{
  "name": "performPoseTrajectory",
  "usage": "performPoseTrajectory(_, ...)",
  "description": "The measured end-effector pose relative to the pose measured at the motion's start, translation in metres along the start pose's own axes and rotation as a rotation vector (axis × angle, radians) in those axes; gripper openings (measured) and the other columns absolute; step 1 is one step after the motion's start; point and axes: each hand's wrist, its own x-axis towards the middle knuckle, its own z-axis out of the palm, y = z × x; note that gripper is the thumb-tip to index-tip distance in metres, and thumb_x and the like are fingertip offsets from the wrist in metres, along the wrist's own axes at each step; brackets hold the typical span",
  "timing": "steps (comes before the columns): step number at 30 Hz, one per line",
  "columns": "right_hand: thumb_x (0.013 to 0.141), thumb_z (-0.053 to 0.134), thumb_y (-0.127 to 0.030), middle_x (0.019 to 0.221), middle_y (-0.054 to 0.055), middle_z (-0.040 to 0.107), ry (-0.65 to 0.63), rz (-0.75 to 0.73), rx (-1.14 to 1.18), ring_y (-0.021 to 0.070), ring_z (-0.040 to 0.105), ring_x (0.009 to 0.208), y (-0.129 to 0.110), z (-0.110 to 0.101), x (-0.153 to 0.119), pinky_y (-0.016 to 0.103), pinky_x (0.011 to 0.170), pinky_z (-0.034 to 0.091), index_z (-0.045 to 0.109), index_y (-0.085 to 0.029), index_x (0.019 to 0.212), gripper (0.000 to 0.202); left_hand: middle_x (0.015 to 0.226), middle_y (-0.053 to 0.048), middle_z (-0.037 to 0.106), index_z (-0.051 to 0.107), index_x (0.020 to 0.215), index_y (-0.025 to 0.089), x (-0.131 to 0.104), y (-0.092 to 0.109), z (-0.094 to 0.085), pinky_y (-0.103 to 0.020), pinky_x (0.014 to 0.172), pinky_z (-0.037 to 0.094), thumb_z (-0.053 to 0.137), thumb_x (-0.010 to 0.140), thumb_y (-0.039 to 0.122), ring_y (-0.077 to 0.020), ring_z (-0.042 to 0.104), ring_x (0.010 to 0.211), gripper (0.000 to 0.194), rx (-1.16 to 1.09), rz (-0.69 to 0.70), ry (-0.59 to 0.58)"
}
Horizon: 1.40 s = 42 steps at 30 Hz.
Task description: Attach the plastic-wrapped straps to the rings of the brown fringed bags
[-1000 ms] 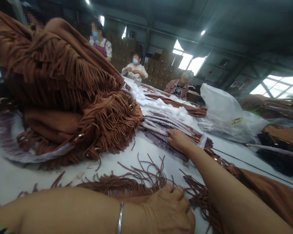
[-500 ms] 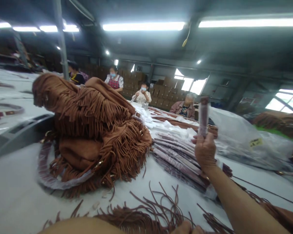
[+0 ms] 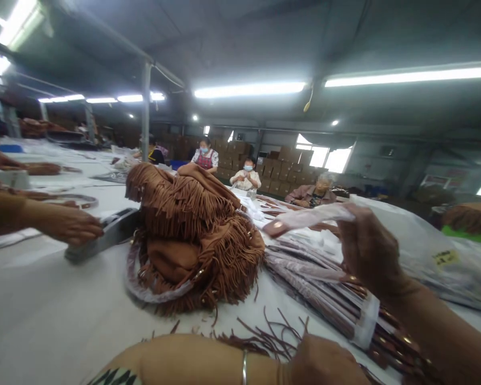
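Observation:
My right hand (image 3: 371, 251) is closed on a brown strap in clear wrap (image 3: 304, 218), whose end points left. Under it lies a bundle of wrapped straps (image 3: 308, 267), bound with a white band. My left hand (image 3: 324, 361) is low in the view beside loose brown fringe strands (image 3: 264, 337); its fingers are hidden. Left of the bundle, brown fringed bags (image 3: 176, 203) are piled up, with a wrapped curved handle (image 3: 160, 294) at their front.
A co-worker's hand (image 3: 74, 224) touches a grey holder (image 3: 104, 235) left of the pile. Clear plastic sheeting (image 3: 409, 235) lies at the right. Several people sit or stand beyond the white table (image 3: 64, 305), before stacked cartons (image 3: 280, 171).
The view has shifted left. The strap in my right hand has tipped from upright to nearly level. A co-worker's hand has come to the grey holder. My left forearm shows more.

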Motion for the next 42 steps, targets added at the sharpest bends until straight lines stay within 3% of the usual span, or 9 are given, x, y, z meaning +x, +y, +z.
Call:
performPoseTrajectory(3, 0.093, 0.036, -0.029, 0.076, 0.009, 0.064, -0.050, 0.129, -0.039, 0.0236, 0.059, 0.071, 0.003, 0.006, -0.010, 0.033, 0.064, 0.043, 0.059, -0.017, 0.101, 0.027, 0.054, -0.001, 0.046, 0.050, 0.059, 0.016, -0.003, 0.036, -0.025, -0.024, 0.050, 0.035, 0.046, 0.076, 0.068, -0.0108, 0.043, 0.053, 0.055, -0.276, -0.213, 0.307)
performPoseTrajectory(7, 0.090, 0.038, -0.024, 0.082, 0.012, 0.067, -0.233, -0.007, 0.043, 0.0254, 0.059, 0.079, -0.028, 0.009, -0.030, 0.036, 0.074, 0.043, 0.062, -0.015, 0.099, 0.027, 0.099, -0.010, 0.058, 0.053, 0.101, 0.014, -0.004, 0.054, -0.061, -0.022, 0.052, 0.042, 0.064, 0.064, 0.068, -0.0162, 0.053, 0.077, 0.066, -0.603, -0.519, 0.468)
performPoseTrajectory(9, 0.086, 0.043, -0.021, 0.088, 0.012, 0.069, -0.371, -0.079, 0.097, 0.0258, 0.060, 0.084, -0.051, 0.010, -0.042, 0.036, 0.080, 0.042, 0.064, -0.015, 0.101, 0.026, 0.113, -0.009, 0.055, 0.049, 0.114, 0.020, -0.007, 0.048, -0.075, -0.023, 0.060, 0.046, 0.067, 0.067, 0.062, -0.0174, 0.054, 0.089, 0.065, -0.772, -0.468, 0.579)
performPoseTrajectory(15, 0.090, 0.044, -0.026, 0.113, 0.018, 0.063, -0.666, 0.106, 0.051, 0.0290, 0.055, 0.102, -0.090, 0.036, -0.091, 0.040, 0.091, 0.038, 0.049, -0.009, 0.129, 0.043, 0.082, -0.003, 0.060, 0.055, 0.099, 0.018, -0.020, -0.007, -0.090, -0.031, 0.062, 0.053, 0.040, 0.092, 0.049, -0.0130, 0.057, 0.067, 0.035, -1.164, -0.487, 0.713)
performPoseTrajectory(22, 0.082, 0.059, -0.049, 0.129, 0.015, 0.054, -0.959, 0.383, 0.013, 0.0297, 0.048, 0.118, -0.022, 0.057, -0.153, 0.045, 0.099, 0.035, 0.052, -0.015, 0.126, 0.056, 0.094, -0.007, 0.064, 0.052, 0.102, 0.016, -0.042, -0.065, -0.111, -0.027, 0.063, 0.056, 0.036, 0.096, 0.035, -0.0129, 0.064, 0.076, 0.025, -1.186, -0.462, 0.869)
performPoseTrajectory(29, 0.089, 0.056, -0.037, 0.128, 0.010, 0.053, -0.985, 0.700, 0.226, 0.0267, 0.050, 0.116, 0.023, 0.056, -0.150, 0.052, 0.098, 0.038, 0.056, -0.017, 0.118, 0.036, 0.087, -0.009, 0.067, 0.058, 0.098, 0.013, -0.032, -0.049, -0.116, -0.028, 0.064, 0.058, 0.041, 0.094, 0.033, -0.0164, 0.066, 0.079, 0.026, -1.131, -0.355, 0.830)
performPoseTrajectory(32, 0.095, 0.039, -0.044, 0.126, 0.012, 0.055, -0.915, 0.899, 0.443, 0.0235, 0.055, 0.111, 0.021, 0.040, -0.126, 0.044, 0.093, 0.044, 0.054, -0.016, 0.121, 0.041, 0.079, -0.006, 0.067, 0.061, 0.094, 0.013, -0.031, -0.028, -0.117, -0.028, 0.062, 0.058, 0.043, 0.094, 0.032, -0.0146, 0.065, 0.070, 0.026, -1.134, -0.286, 0.810)
performPoseTrajectory(36, 0.094, 0.012, -0.055, 0.109, 0.014, 0.066, -0.940, 1.132, 0.835, 0.0208, 0.066, 0.089, 0.002, -0.015, -0.112, 0.035, 0.076, 0.052, 0.058, -0.014, 0.116, 0.064, 0.075, -0.006, 0.068, 0.061, 0.086, 0.012, -0.036, -0.010, -0.118, -0.024, 0.068, 0.056, 0.047, 0.092, 0.028, -0.0131, 0.066, 0.071, 0.023, -1.155, -0.259, 0.865)
performPoseTrajectory(42, 0.094, 0.027, -0.053, 0.076, 0.013, 0.069, -0.988, 1.406, 1.245, 0.0165, 0.063, 0.054, -0.046, -0.099, -0.132, 0.026, 0.047, 0.049, 0.066, -0.009, 0.089, 0.058, 0.072, -0.007, 0.068, 0.060, 0.086, 0.013, -0.039, 0.021, -0.093, -0.027, 0.063, 0.056, 0.046, 0.092, 0.031, -0.0143, 0.065, 0.065, 0.024, -1.144, -0.231, 0.725)
